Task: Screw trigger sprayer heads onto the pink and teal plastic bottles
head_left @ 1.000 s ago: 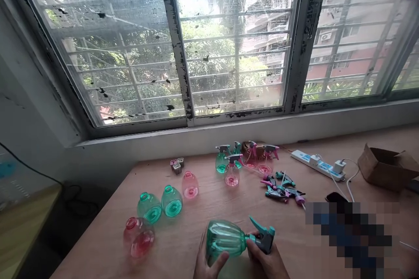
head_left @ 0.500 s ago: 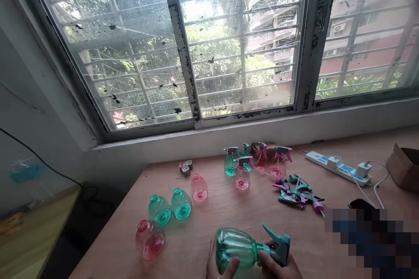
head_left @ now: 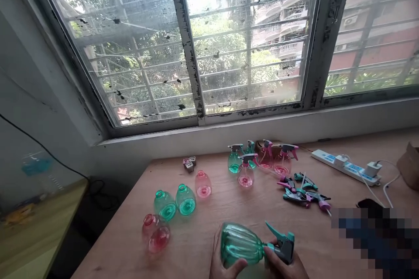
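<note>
A clear green spray bottle (head_left: 242,243) is held on its side above the table's near part, its neck pointing right. My left hand (head_left: 225,269) wraps around the bottle's base, thumb across the lower side. At the neck, my right hand (head_left: 284,267) grips the dark grey and teal trigger spray head (head_left: 285,246), with its fingers by the collar. The head sits at the bottle's mouth; how tightly it is screwed on cannot be seen. Parts of both hands are cut off by the lower edge.
Headless bottles stand left: dark pink (head_left: 156,234), two green (head_left: 186,200), light pink (head_left: 203,184). Behind are several bottles with heads (head_left: 246,176). Loose spray heads (head_left: 304,192) lie in a pile at right, near a power strip (head_left: 347,167), a phone-like dark object (head_left: 371,205) and a cardboard box (head_left: 409,168).
The whole view has shifted slightly, so everything appears a little further right and higher. Both hands keep their hold on the green bottle and its spray head.
</note>
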Available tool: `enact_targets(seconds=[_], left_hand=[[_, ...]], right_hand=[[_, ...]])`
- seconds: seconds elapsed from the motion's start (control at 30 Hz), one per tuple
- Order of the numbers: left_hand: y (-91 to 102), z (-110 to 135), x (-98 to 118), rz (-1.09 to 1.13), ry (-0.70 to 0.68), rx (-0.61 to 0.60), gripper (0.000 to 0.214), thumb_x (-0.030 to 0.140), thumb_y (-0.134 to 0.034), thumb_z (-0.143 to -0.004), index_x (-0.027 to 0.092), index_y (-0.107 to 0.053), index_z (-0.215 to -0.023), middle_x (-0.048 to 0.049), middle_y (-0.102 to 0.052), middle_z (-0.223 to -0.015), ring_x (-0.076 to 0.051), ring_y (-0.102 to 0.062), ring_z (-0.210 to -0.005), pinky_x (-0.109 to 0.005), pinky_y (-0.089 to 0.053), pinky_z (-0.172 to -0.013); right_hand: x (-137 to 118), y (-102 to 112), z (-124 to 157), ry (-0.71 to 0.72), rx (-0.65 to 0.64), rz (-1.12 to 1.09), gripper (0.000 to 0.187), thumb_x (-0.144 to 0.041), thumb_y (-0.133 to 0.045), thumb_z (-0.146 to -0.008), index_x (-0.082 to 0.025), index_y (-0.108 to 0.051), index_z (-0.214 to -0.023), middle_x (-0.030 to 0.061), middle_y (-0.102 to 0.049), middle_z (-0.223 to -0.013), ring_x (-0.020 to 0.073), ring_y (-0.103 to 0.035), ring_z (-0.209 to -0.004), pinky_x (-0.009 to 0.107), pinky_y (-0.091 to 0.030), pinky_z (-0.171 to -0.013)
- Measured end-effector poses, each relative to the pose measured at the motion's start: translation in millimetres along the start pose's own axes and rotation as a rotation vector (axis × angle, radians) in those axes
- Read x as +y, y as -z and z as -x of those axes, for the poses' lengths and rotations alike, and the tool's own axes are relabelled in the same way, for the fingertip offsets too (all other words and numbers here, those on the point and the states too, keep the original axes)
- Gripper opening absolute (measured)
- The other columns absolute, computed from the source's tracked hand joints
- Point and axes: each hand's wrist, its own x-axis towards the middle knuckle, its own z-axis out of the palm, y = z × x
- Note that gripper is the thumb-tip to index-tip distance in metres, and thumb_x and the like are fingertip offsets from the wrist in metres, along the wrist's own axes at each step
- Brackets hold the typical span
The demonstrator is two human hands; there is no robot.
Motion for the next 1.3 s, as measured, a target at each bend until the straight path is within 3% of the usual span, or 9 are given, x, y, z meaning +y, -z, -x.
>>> enact_targets(seconds=[0.1, 0.2, 0.3, 0.43, 0.5, 0.63, 0.93, 1.13, 1.3], left_hand=[[0.7, -2.7, 0.3, -0.039, 0.008, -0.012, 0.113, 0.045, -0.092, -0.050, 0.014, -0.041, -0.147, -0.0190, -0.042, -0.154, -0.040, -0.036, -0.144, -0.044, -0.030, -0.120], [-2.5, -0.6, 5.9, -0.030, 0.041, -0.017, 0.112, 0.042, -0.090, -0.056, 0.019, -0.035, -0.150, -0.0158, -0.042, -0.156, -0.038, -0.039, -0.142, -0.046, -0.029, -0.120], [-6.5, 3.1, 16.2, 0.004, 0.009, -0.048, 0.117, 0.046, -0.089, -0.055, 0.020, -0.030, -0.153, -0.0150, -0.046, -0.153, -0.038, -0.042, -0.140, -0.047, -0.031, -0.119], [-8.8, 4.8, 25.2, 0.021, 0.010, 0.019, 0.103, 0.062, -0.080, -0.062, 0.015, -0.044, -0.146, -0.0168, -0.051, -0.149, -0.038, -0.043, -0.140, -0.043, -0.033, -0.118], [-9.0, 4.5, 23.3, 0.046, 0.061, 0.039, 0.095, 0.065, -0.075, -0.067, 0.015, -0.049, -0.143, -0.0167, -0.053, -0.147, -0.038, -0.043, -0.140, -0.043, -0.036, -0.117], [-9.4, 4.2, 11.6, 0.112, 0.085, 0.013, 0.104, 0.059, -0.083, -0.059, 0.016, -0.044, -0.146, -0.0146, -0.048, -0.152, -0.036, -0.040, -0.142, -0.041, -0.031, -0.119], [-7.4, 1.0, 14.3, 0.111, 0.048, -0.010, 0.099, 0.061, -0.082, -0.060, 0.016, -0.048, -0.143, -0.0164, -0.057, -0.143, -0.040, -0.048, -0.136, -0.046, -0.035, -0.117], [-8.1, -2.0, 8.6, 0.116, 0.024, -0.055, 0.106, 0.046, -0.089, -0.055, 0.021, -0.043, -0.147, -0.0122, -0.057, -0.144, -0.036, -0.047, -0.138, -0.043, -0.033, -0.118], [-8.3, 0.5, 14.8, 0.080, 0.018, -0.030, 0.110, 0.060, -0.084, -0.056, 0.017, -0.041, -0.147, -0.0155, -0.054, -0.146, -0.038, -0.046, -0.138, -0.043, -0.032, -0.119]], right_hand=[[-0.9, 3.0, -4.5, -0.001, -0.032, -0.024, 0.048, -0.060, -0.083, -0.059, -0.022, -0.060, -0.077, -0.0012, -0.065, -0.050, 0.0182, -0.057, -0.045, 0.028, -0.041, -0.047], [1.2, 1.8, -6.7, 0.045, -0.037, -0.073, 0.046, -0.059, -0.082, -0.063, -0.022, -0.059, -0.078, -0.0020, -0.065, -0.050, 0.0160, -0.054, -0.042, 0.028, -0.039, -0.046], [5.7, -2.1, -5.8, 0.067, -0.002, -0.116, 0.047, -0.059, -0.083, -0.062, -0.022, -0.060, -0.078, -0.0035, -0.063, -0.049, 0.0145, -0.053, -0.040, 0.026, -0.036, -0.044], [11.4, -2.5, -5.8, 0.074, 0.001, -0.079, 0.049, -0.062, -0.083, -0.062, -0.021, -0.060, -0.077, -0.0027, -0.063, -0.048, 0.0151, -0.054, -0.041, 0.025, -0.035, -0.043], [13.1, 0.5, -8.2, 0.090, -0.027, -0.052, 0.049, -0.063, -0.081, -0.064, -0.021, -0.060, -0.078, -0.0023, -0.063, -0.047, 0.0145, -0.052, -0.039, 0.025, -0.034, -0.042], [13.4, 7.2, -14.8, 0.082, -0.079, -0.025, 0.048, -0.063, -0.079, -0.066, -0.021, -0.059, -0.077, -0.0032, -0.062, -0.048, 0.0141, -0.052, -0.040, 0.026, -0.037, -0.042], [15.9, -3.0, -10.5, 0.106, 0.028, 0.008, 0.052, -0.066, -0.079, -0.063, -0.019, -0.061, -0.077, -0.0035, -0.062, -0.047, 0.0138, -0.051, -0.040, 0.026, -0.035, -0.043], [11.8, 2.3, -15.0, 0.109, 0.013, -0.045, 0.050, -0.065, -0.078, -0.065, -0.020, -0.061, -0.076, -0.0019, -0.064, -0.048, 0.0141, -0.053, -0.043, 0.025, -0.035, -0.045], [9.0, 5.1, -13.8, 0.058, -0.032, -0.027, 0.052, -0.066, -0.081, -0.060, -0.020, -0.062, -0.075, -0.0015, -0.065, -0.049, 0.0160, -0.055, -0.044, 0.026, -0.038, -0.046]])
